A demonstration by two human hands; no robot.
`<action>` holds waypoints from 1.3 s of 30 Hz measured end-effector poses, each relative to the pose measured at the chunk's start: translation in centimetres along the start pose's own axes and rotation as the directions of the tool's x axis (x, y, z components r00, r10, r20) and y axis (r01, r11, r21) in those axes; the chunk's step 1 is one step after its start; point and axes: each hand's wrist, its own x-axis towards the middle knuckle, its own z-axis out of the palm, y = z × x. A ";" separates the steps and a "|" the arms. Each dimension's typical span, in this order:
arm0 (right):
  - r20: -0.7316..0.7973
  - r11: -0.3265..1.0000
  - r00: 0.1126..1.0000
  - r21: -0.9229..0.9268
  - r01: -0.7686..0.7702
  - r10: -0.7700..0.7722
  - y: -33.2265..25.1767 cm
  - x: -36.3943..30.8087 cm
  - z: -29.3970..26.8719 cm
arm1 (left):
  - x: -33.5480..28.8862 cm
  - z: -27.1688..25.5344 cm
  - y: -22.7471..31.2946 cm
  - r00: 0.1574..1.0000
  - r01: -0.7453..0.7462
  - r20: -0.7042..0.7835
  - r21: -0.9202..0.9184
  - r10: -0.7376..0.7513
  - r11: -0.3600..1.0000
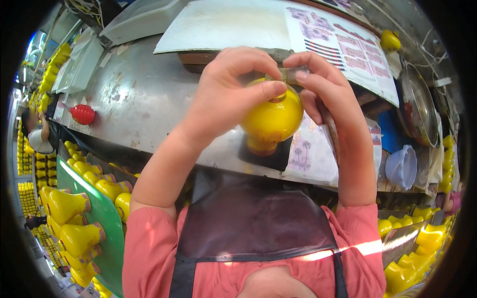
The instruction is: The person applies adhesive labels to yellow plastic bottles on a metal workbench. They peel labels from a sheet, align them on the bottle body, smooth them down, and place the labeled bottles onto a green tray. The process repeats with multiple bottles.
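Note:
A glossy yellow bottle (274, 121) with a round shoulder and a narrower, patterned base stands on a dark pad (282, 158) at the table's near edge. My left hand (233, 87) is closed around its neck, thumb in front and fingers behind. On the other side of the neck, my right hand (325, 84) has its thumb and index finger curled together at the rim. A small greyish, see-through piece seems to be between them, too unclear to name. Against the right palm lies a thin brown, flat-looking thing (330, 130), mostly hidden.
Purple-printed decal sheets (357, 52) lie on a white board behind; another printed sheet (310, 149) is beside the bottle. A red ribbed object (82, 114) sits left, a blue bucket (401, 167) right. Yellow bottles (79, 238) fill a green board at left and racks at right. Another person (42, 136) is far left.

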 end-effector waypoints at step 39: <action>0.334 0.991 0.938 0.123 0.053 -0.092 1.2 5.6 5.5 | -24.1 -12.2 24.1 0.671 0.417 -0.663 0.707 0.331 0.572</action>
